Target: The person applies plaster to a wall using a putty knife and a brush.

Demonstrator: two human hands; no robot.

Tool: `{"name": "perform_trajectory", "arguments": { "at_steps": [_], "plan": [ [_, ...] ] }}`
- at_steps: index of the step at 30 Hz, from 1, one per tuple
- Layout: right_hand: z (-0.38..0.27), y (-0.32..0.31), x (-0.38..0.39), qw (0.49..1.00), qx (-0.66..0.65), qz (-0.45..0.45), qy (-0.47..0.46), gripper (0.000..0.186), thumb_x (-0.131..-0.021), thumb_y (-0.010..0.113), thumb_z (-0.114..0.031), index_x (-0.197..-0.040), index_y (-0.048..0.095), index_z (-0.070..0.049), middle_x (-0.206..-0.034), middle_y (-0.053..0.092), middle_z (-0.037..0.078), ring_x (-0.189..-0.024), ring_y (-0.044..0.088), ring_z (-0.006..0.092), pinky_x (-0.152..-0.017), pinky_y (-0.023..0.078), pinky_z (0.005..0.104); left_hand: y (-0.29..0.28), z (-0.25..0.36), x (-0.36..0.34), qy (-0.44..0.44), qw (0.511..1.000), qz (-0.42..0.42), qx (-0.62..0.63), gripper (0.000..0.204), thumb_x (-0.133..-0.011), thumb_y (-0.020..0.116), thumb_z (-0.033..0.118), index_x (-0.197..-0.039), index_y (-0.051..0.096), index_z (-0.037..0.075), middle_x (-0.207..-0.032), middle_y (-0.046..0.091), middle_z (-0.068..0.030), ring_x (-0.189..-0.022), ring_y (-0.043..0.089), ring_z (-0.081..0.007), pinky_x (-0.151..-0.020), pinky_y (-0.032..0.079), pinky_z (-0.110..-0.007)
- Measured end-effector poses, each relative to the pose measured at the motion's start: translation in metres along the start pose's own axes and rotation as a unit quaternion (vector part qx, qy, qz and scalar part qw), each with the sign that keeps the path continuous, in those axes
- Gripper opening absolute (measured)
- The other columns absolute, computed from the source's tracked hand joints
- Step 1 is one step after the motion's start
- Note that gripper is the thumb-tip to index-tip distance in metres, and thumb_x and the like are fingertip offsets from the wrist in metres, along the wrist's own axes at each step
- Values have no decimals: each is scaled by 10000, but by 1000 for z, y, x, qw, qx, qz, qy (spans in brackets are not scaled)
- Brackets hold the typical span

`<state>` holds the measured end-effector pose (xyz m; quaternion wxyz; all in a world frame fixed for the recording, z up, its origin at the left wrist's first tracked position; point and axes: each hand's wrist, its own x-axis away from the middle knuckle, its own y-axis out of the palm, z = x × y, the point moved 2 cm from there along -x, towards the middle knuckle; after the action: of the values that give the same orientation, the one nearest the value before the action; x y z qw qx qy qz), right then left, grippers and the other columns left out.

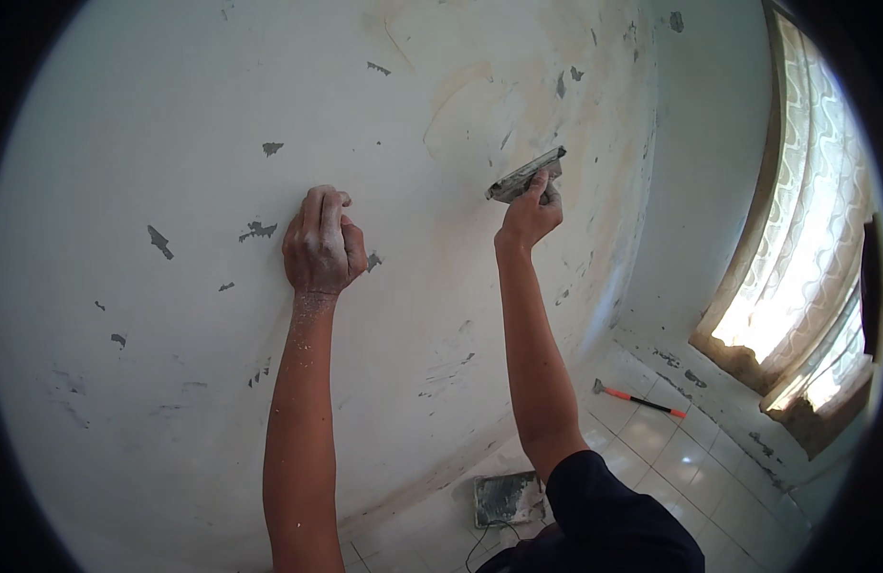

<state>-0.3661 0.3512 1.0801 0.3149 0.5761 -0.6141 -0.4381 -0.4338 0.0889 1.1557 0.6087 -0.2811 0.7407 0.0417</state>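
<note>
My left hand (322, 239), dusted with white powder, is on the pale wall (174, 143) left of centre with its fingers curled; whatever is in them, if anything, is hidden. My right hand (532, 210) grips a flat, grey, dusty hand tool (518, 174) at or very near the wall, higher and to the right. The wall has scattered grey patches of chipped paint and faint yellowish stains near the tool.
On the tiled floor (651, 449) at lower right lie a long red and black scraper (637, 399) and, nearer, a dirty tray (499, 501) with a cord beside it. A window (785, 239) with pale patterned curtains is in the adjoining wall at right.
</note>
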Motion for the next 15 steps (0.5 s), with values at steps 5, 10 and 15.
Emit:
{"name": "perform_trajectory", "arguments": {
  "at_steps": [5,10,15],
  "plan": [
    [4,27,9,978,193,-39,-67,338,-1000,631,-208,-1056,688,120,-892,724,122,-800,665,169,-742,534,311,2,-1,0,1,1000,0,0,206,-797,502,41,-979,587,1,-978,643,-124,-850,676,-328,-722,554,-401],
    [-30,76,27,967,205,-65,-134,325,-968,653,-206,-1041,702,107,-878,746,185,-769,710,236,-739,537,364,1,5,-3,5,1000,7,7,216,-788,503,31,-982,585,-13,-967,639,-137,-839,674,-337,-717,553,-412],
    [-35,117,49,930,216,-105,-277,305,-937,682,-208,-994,701,90,-819,724,213,-721,695,321,-706,535,406,4,7,-5,12,1000,15,11,231,-782,504,25,-992,586,-22,-970,639,-143,-835,671,-344,-715,549,-418]
  ]
}}
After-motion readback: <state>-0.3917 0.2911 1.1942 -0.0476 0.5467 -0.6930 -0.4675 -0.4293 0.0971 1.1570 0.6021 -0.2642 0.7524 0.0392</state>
